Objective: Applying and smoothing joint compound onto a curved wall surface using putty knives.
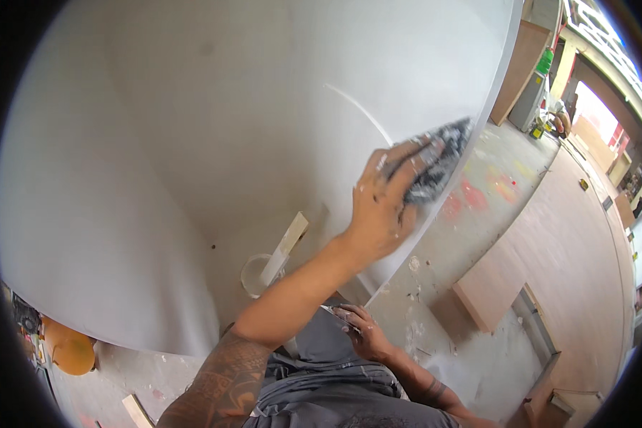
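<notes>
My left hand (pixel 386 196) grips a flat filler spreader (pixel 446 153), dark and smeared with white and grey. It is held against the large curved white panel (pixel 250 85), close to its right edge. A pale curved streak (pixel 360 108) on the panel runs toward that hand. Low in front of my body, my right hand (pixel 362 332) is closed around a thin flat blade (pixel 329 311), mostly hidden by the fingers. Behind my left forearm stands a round whitish tub (pixel 252 278), partly covered, with a pale wooden piece (pixel 287 246) beside or in it.
To the right lies a big curved plywood piece (pixel 542 235) with a cut-out. The concrete floor (pixel 471 178) has red and yellow paint stains. An orange rounded object (pixel 69 346) and a wood offcut (pixel 137 411) are at lower left. A grey cabinet (pixel 526 102) stands far right.
</notes>
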`<state>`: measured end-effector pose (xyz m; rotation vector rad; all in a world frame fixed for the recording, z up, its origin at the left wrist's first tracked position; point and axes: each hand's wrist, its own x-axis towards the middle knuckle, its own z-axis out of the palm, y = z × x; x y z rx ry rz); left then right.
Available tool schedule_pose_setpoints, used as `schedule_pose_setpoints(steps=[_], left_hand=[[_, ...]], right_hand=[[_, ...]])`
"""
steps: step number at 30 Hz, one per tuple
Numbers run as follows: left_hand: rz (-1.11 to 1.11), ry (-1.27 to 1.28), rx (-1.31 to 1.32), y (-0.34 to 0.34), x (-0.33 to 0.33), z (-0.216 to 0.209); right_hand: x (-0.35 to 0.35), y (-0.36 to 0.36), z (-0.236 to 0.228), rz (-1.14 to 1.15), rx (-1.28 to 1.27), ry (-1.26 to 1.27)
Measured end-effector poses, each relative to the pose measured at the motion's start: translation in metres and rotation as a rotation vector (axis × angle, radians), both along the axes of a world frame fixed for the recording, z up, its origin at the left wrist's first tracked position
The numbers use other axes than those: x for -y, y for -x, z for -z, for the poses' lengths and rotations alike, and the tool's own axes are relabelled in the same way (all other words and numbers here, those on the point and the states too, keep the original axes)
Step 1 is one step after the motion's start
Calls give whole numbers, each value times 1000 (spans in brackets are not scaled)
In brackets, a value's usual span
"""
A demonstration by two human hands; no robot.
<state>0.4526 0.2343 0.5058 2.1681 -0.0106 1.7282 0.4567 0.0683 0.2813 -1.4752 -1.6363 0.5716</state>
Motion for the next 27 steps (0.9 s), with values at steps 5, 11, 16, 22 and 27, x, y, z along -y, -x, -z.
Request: schedule_pose_setpoints(steps=[5,11,16,22,27], left_hand=[[10,-98,-96,14,25,38],[397,133,-104,69,6,76],[574,366,-81,115,-7,108],[380,79,-413,143,3,102],[78,190,-505,162,-2,116]], right_hand=[[2,1,14,69,-30,24],[-6,9,6,361,-357,204],[-24,1,-11,400,-1215,-41],[-57,10,-37,270,-1540,-279],[-43,-1,-73,379,-29,-427]])
